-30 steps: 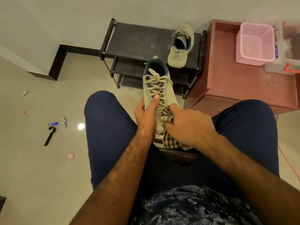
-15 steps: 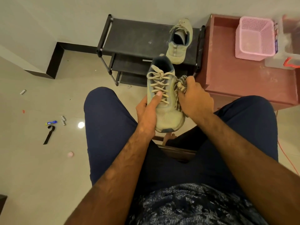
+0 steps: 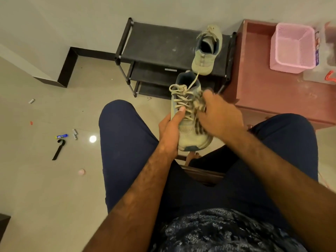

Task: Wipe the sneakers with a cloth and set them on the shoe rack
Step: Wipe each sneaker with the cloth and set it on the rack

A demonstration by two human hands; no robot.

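Observation:
I sit with a pale green sneaker (image 3: 189,135) held up between my knees, toe toward me. My left hand (image 3: 171,128) grips its left side, thumb lying on the laces. My right hand (image 3: 218,117) holds a checked cloth (image 3: 199,106) bunched against the sneaker's right side near the laces; the cloth is blurred and mostly covered by the hand. The second sneaker (image 3: 207,51) stands on the right end of the top shelf of the black shoe rack (image 3: 156,44), heel toward me.
A reddish-brown cabinet (image 3: 263,84) stands right of the rack with a pink basket (image 3: 292,46) on it. Small items lie on the tiled floor at left: a blue tube (image 3: 62,136), a black strap (image 3: 58,149), batteries (image 3: 75,133). A wooden chair edge (image 3: 201,173) shows between my legs.
My right hand slid the cloth from the toe up along the sneaker's right side to the laces. The sneaker tilted up slightly, still gripped by my left hand.

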